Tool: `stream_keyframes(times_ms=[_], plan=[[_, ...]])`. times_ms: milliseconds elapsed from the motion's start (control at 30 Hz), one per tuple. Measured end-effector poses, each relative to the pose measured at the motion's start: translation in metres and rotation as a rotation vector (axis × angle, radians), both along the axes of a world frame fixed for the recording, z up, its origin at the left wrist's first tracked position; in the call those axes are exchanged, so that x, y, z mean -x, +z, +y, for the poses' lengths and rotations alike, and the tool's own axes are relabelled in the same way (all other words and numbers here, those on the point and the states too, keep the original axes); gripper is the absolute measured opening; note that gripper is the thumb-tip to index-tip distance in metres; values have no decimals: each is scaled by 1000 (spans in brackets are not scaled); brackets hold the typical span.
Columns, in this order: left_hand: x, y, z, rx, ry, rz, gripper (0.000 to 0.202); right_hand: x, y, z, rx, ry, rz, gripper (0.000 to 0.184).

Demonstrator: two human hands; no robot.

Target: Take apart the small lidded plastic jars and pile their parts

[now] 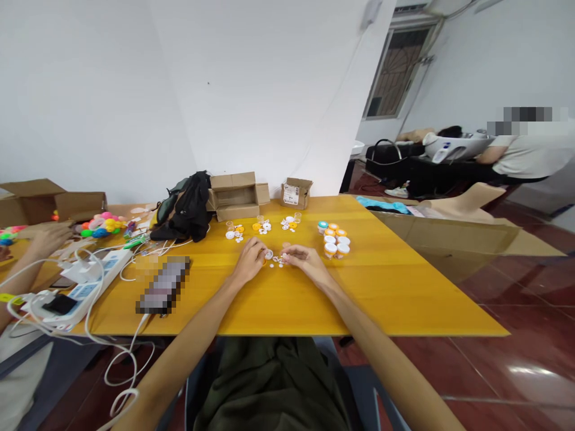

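Over the middle of the table, my left hand point(250, 261) has its fingers closed at the edge of a round white disc point(268, 254). My right hand point(306, 261) pinches a small white piece point(284, 256), too tiny to make out in detail. Several little white parts point(277, 259) lie on the wood between the two hands. A clear cup point(286, 245) stands just behind them, partly hidden by my right fingers. To the right of that hand is a cluster of small jars point(330, 247), most with white or orange lids and one with a blue lid.
Behind my hands are groups of white discs point(230, 235), orange rings point(256, 227) and clear cups point(297, 217). Cardboard boxes point(238, 211) and a black bag point(191, 206) line the wall. Left are a phone point(164, 286), a cabled power strip point(96, 287) and a co-worker's hand point(49, 239).
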State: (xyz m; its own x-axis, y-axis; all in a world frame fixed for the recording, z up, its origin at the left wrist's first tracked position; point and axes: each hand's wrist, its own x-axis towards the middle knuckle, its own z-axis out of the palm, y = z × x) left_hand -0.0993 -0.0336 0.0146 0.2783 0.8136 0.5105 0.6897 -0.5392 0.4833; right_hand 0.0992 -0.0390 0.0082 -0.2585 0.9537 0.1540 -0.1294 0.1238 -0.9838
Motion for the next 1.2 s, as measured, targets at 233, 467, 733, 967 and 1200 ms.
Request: stream_keyframes(times_ms=[233,467,733,967,1200], plan=[[1,0,-1,-42,12,44,18,0,0,0,2,12,-14,32],[5,0,1,-79,37,84,19,0,-3,1,-33,36,-30,30],[7,-1,-1,-146,18,214,20,0,-3,2,-22,34,-46,32],[10,1,0,-182,30,352,22,0,-2,1,-12,45,-32,33],[11,0,0,-196,39,413,25,-1,-2,0,-10,43,-40,32]])
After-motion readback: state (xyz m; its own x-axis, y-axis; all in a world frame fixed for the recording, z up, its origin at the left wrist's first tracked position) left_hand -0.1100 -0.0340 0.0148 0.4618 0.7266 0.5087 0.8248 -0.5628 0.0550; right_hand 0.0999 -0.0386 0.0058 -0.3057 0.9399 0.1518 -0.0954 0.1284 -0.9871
